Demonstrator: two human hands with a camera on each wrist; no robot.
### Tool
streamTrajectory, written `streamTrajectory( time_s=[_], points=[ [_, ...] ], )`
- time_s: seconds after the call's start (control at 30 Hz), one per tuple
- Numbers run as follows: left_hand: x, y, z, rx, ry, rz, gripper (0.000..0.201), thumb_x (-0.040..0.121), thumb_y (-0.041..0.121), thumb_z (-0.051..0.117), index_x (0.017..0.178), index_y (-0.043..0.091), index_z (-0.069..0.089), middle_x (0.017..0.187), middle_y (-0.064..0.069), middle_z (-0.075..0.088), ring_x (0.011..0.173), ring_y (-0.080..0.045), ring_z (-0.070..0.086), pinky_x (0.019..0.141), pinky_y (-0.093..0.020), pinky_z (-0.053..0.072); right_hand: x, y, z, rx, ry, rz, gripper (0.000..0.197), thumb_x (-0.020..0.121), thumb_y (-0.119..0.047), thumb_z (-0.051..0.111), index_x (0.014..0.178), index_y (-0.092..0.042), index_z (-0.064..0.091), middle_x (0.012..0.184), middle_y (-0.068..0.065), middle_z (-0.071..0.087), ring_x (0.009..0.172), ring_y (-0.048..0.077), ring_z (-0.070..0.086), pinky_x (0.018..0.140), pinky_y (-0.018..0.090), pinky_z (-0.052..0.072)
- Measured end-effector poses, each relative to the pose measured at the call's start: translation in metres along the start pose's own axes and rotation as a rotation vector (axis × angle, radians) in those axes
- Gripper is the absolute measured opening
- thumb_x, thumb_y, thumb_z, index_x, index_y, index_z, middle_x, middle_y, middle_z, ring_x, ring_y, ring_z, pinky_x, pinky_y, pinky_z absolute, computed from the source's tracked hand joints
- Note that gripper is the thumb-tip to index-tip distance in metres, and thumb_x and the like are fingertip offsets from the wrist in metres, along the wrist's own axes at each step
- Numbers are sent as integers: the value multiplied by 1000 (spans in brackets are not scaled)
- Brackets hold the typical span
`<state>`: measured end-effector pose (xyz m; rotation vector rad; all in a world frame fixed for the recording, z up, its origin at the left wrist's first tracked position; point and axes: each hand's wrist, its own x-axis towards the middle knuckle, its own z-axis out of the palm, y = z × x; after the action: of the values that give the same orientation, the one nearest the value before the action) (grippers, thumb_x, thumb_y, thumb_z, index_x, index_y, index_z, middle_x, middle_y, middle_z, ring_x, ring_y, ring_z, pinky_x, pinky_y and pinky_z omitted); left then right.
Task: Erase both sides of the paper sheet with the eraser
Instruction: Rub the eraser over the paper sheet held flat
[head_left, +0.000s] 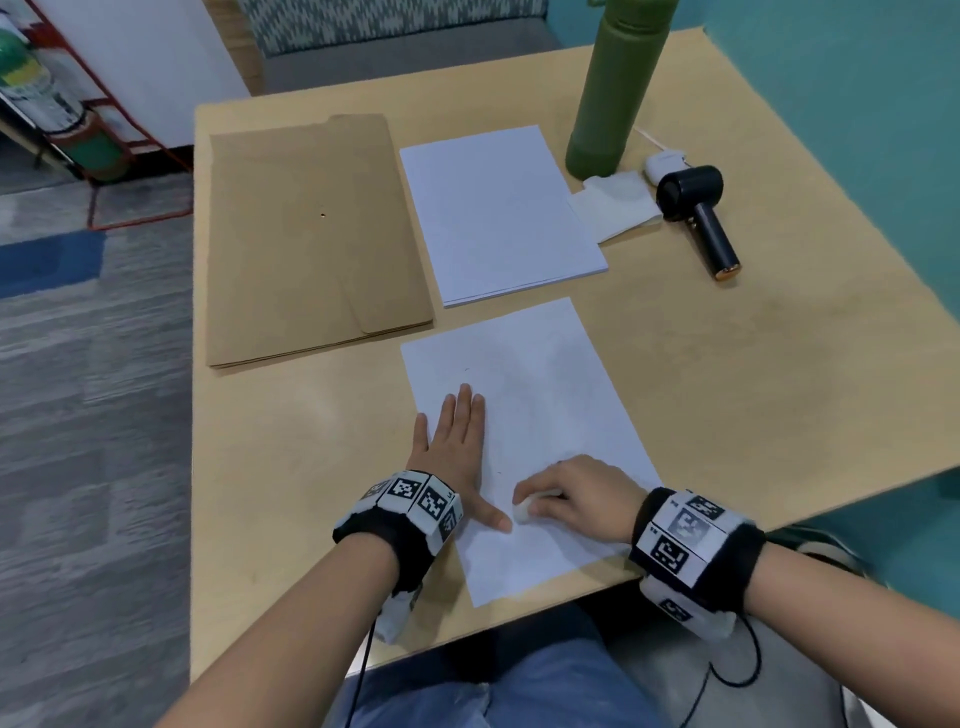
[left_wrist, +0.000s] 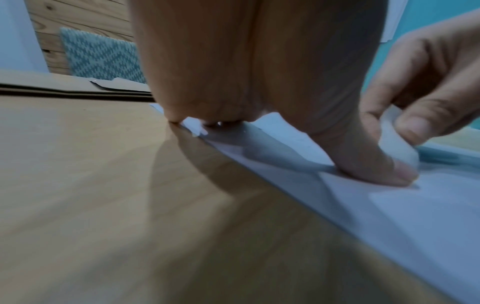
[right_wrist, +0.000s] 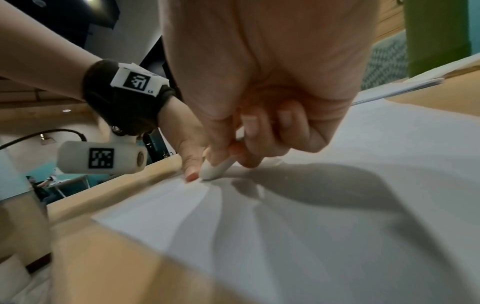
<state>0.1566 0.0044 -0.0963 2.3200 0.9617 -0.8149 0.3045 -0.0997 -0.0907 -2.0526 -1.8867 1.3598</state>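
A white paper sheet (head_left: 540, 395) lies on the wooden table near its front edge. My left hand (head_left: 457, 441) presses flat on the sheet's left edge, fingers straight and thumb spread toward the right. My right hand (head_left: 571, 499) pinches a small white eraser (head_left: 521, 512) and holds its tip against the sheet beside the left thumb. In the right wrist view the eraser (right_wrist: 215, 168) touches the paper (right_wrist: 337, 226) next to the left thumb's tip. In the left wrist view the eraser (left_wrist: 400, 142) sits between the right fingers, just behind my left thumb on the sheet (left_wrist: 415, 216).
A stack of white paper (head_left: 498, 213) lies behind the sheet, with a brown envelope (head_left: 306, 234) to its left. A tall green bottle (head_left: 615, 88), a tissue (head_left: 618, 205), a small white case (head_left: 665, 161) and a black handheld fan (head_left: 698, 208) stand at the back right.
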Motion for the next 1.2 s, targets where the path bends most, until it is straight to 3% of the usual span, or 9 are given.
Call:
streamTrajectory(
  time_s=[0.1,0.27,0.43,0.6,0.8,0.93,1.03,1.1,1.2],
  points=[
    [0,1,0,-3,-3,-3,143,62,63,74,140,8,-33,148,-7,-40,138,-24,-32,111,-49,-16,10,-5,-9,-10,10,-5,24,88,-31,53,110,-31,64,113,-3,67,106,16,57,87,30,44],
    [2,0,2,-1,14,-11,142,63,63,74,140,8,-32,148,-7,-39,139,-24,-31,112,-49,-15,30,-16,-7,177,221,59,23,87,-30,55,108,-29,65,112,-1,68,106,18,60,92,35,48],
    [1,1,1,1,13,-5,145,60,64,75,140,8,-33,148,-7,-39,139,-24,-32,112,-49,-15,-2,-4,10,58,60,22,25,90,-29,52,113,-29,62,114,-1,66,107,17,57,84,29,43],
    [3,2,1,14,6,-22,143,62,63,74,140,7,-33,148,-7,-39,139,-25,-31,112,-50,-14,34,-22,-5,47,178,6,21,89,-32,51,105,-31,64,110,-2,68,102,20,60,84,33,48],
    [-1,2,-1,-1,-6,-14,144,62,62,75,139,8,-34,147,-7,-40,139,-24,-32,112,-49,-15,10,-5,0,-27,15,-7,25,90,-32,51,112,-32,62,118,-5,65,109,15,56,87,30,44],
    [0,2,-1,3,-4,-19,142,63,61,75,140,8,-33,148,-7,-40,139,-24,-31,113,-49,-14,33,-14,-12,16,149,7,23,89,-34,52,109,-33,63,112,-2,68,105,18,59,78,26,42],
    [0,2,-1,-1,-6,-15,142,64,61,74,140,9,-33,148,-6,-40,139,-24,-31,112,-48,-15,30,-14,-8,108,208,45,24,89,-31,53,111,-30,63,113,-1,68,106,18,60,85,28,46],
    [0,2,-1,-6,-4,-15,142,64,60,75,140,9,-33,148,-6,-40,139,-24,-32,112,-48,-16,14,-9,1,105,159,50,24,89,-31,52,111,-29,63,114,-2,67,107,17,59,89,30,46],
    [-1,3,-1,-6,-5,-14,143,63,61,75,140,9,-34,147,-7,-40,138,-24,-32,111,-48,-16,7,-5,2,17,43,13,24,89,-33,51,110,-32,63,114,-4,66,108,15,57,86,29,44]
  ],
)
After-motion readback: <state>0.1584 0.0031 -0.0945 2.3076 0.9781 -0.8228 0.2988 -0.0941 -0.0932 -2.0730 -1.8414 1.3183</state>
